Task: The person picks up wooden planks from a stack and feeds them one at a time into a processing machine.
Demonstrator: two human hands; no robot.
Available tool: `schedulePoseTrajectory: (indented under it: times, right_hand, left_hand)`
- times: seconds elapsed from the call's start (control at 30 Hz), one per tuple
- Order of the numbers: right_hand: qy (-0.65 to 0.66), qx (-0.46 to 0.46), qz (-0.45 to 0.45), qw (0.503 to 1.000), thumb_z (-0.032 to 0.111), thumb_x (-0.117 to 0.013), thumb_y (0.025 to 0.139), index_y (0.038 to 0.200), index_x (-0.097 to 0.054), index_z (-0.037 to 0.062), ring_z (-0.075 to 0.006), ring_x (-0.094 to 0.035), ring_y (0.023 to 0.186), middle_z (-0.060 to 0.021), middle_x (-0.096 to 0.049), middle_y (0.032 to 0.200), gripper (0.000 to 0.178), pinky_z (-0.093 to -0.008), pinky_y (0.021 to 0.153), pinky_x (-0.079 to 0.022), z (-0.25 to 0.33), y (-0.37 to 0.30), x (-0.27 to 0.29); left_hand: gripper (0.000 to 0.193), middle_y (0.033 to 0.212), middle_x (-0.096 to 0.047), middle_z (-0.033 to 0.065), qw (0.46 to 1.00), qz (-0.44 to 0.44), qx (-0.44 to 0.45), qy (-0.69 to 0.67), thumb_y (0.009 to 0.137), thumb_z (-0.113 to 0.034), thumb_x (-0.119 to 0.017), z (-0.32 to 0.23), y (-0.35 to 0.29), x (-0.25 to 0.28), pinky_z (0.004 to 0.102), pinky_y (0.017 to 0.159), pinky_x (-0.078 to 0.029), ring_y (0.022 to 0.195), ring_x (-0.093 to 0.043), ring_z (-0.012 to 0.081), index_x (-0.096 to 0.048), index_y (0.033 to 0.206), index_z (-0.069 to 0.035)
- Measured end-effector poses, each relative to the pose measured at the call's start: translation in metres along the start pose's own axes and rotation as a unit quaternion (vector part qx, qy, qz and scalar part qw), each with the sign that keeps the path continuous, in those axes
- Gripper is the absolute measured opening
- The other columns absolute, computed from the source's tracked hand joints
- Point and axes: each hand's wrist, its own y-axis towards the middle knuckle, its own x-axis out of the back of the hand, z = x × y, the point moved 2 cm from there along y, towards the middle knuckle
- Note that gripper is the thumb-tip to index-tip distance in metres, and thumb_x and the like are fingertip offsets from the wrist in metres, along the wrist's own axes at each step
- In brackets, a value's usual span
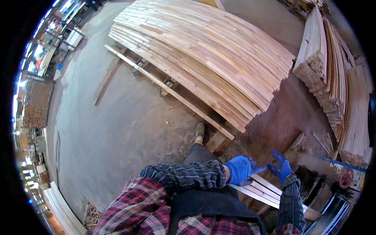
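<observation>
Both my hands wear blue gloves. My left hand [239, 170] reaches across to the right, just above the end of several pale wooden strips [262, 193]; its fingertips are smeared by motion, so I cannot see whether it touches them. My right hand [282, 167] is raised beyond the strips, thumb and fingers apart, nothing in it. The strips lie side by side and slant down toward a machine with shiny metal rollers [331, 213] at the lower right.
Ahead, a wide layer of long wooden boards [203, 55] rests on a low support, with one separate board [168, 90] along its near side. Tall stacks of strips [319, 58] stand at the right. Loose timber [107, 82] lies on the concrete floor [117, 133].
</observation>
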Motion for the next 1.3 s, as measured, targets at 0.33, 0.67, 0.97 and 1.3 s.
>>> schedulePoseTrajectory:
  times: [0.33, 0.67, 0.97, 1.3]
  right_hand:
    - [0.199, -0.225, 0.101, 0.948, 0.029, -0.076, 0.086, 0.137, -0.055, 0.0044, -0.0276, -0.059, 0.121, -0.0157, -0.063, 0.130, 0.061, -0.0407, 0.100, -0.050, -0.131, 0.109, -0.145]
    - [0.542, -0.413, -0.084, 0.728, 0.053, -0.046, 0.098, 0.145, -0.045, 0.0138, -0.0276, -0.051, 0.127, -0.0082, -0.048, 0.145, 0.061, -0.0438, 0.100, -0.046, -0.343, 0.256, -0.376]
    - [0.569, -0.538, -0.284, 0.553, 0.058, -0.045, 0.101, 0.134, -0.057, 0.0114, -0.0246, -0.061, 0.104, -0.0080, -0.063, 0.125, 0.058, -0.0381, 0.096, -0.048, -0.377, 0.346, -0.439]
    - [0.723, -0.352, -0.166, 0.571, 0.054, -0.044, 0.101, 0.147, -0.043, 0.0077, -0.0279, -0.051, 0.129, -0.0091, -0.048, 0.148, 0.065, -0.0398, 0.112, -0.039, -0.324, 0.314, -0.419]
  left_hand:
    - [0.055, 0.102, -0.070, 0.0110, 0.855, -0.104, 0.373, -0.345, 0.088, -0.029, -0.075, 0.324, -0.092, -0.001, 0.0363, 0.082, -0.055, 0.091, -0.066, 0.0214, -0.055, 0.133, -0.004]
    - [0.050, 0.121, -0.065, 0.0161, 0.495, -0.378, 0.597, -0.505, 0.095, -0.031, -0.066, 0.624, -0.186, -0.107, 0.0447, 0.091, -0.052, 0.110, -0.064, 0.0332, -0.049, 0.137, -0.010]
    - [0.103, 0.156, -0.035, 0.0170, 0.461, -0.423, 0.504, -0.596, 0.085, -0.078, -0.053, 0.716, -0.061, -0.102, 0.0460, 0.117, -0.030, 0.139, -0.041, 0.0338, -0.017, 0.158, -0.015]
    - [0.102, 0.152, -0.040, 0.0144, 0.397, -0.412, 0.330, -0.751, 0.080, -0.083, -0.052, 0.761, -0.071, -0.105, 0.0529, 0.113, -0.035, 0.137, -0.041, 0.0350, -0.030, 0.152, -0.014]
